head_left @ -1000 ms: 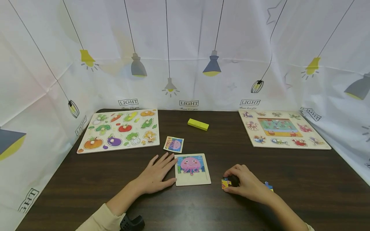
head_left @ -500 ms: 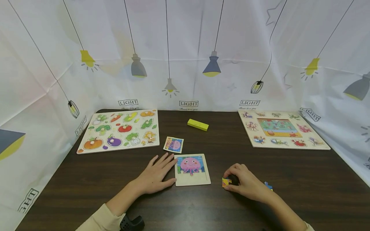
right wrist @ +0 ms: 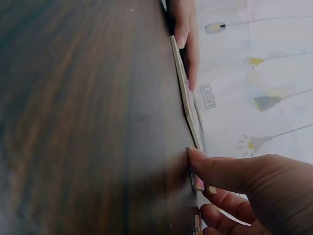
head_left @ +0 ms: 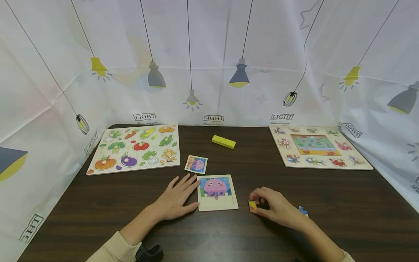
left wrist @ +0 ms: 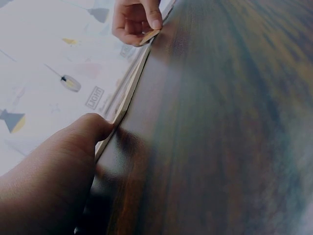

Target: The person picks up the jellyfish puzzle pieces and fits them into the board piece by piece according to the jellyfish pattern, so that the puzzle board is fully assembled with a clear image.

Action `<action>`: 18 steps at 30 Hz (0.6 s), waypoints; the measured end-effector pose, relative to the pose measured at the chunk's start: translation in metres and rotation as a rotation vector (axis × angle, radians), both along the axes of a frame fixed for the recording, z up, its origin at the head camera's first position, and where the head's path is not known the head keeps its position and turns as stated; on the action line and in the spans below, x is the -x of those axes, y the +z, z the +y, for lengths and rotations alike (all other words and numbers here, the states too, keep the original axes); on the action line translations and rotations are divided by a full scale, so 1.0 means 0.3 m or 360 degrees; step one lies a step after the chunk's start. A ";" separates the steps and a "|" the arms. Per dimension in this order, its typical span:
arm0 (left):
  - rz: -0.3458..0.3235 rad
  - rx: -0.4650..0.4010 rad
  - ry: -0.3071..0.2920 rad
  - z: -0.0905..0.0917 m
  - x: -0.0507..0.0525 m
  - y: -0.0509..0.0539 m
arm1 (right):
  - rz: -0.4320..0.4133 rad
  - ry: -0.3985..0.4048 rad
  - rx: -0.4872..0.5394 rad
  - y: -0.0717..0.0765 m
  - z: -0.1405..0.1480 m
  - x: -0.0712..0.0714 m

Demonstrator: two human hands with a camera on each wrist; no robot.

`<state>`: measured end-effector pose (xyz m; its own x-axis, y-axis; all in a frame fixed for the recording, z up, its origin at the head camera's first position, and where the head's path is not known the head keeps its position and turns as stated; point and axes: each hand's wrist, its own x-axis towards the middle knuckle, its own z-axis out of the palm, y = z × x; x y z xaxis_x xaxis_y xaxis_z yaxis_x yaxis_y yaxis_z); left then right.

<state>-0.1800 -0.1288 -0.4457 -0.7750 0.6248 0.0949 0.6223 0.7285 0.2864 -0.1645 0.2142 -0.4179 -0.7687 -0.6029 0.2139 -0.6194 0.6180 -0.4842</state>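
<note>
Fingers of the right hand [head_left: 277,208] pinch a yellow puzzle piece [head_left: 252,206] near, but apart from, the right edge of the jellyfish board [head_left: 217,205]; the left hand [head_left: 177,198], fingers spread, touches its left edge.

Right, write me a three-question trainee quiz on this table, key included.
1. Which hand pinches the yellow puzzle piece?
2. True or false: the jellyfish picture fills the whole puzzle tray.
3. Which lies nearest the tray? A: the yellow block; B: the small jellyfish card; C: the sea-animal board.

Key
1. The right hand.
2. False; the tray's lower part is bare.
3. B.
</note>
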 end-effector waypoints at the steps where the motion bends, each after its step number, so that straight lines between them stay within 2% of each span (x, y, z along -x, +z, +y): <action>1: -0.0002 0.0000 0.0000 0.000 0.000 0.000 | -0.0013 0.0013 0.0023 0.000 -0.001 0.002; 7: -0.0010 0.0002 0.0000 0.000 0.000 -0.003 | -0.0124 0.0018 0.0089 0.006 -0.009 0.017; 18: 0.0000 -0.0005 0.0000 -0.001 0.003 -0.007 | -0.0072 0.0045 0.0123 0.031 -0.065 0.037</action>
<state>-0.1809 -0.1292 -0.4477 -0.7748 0.6247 0.0969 0.6225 0.7273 0.2888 -0.1757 0.1948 -0.4086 -0.7617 -0.6073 0.2258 -0.6122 0.5605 -0.5577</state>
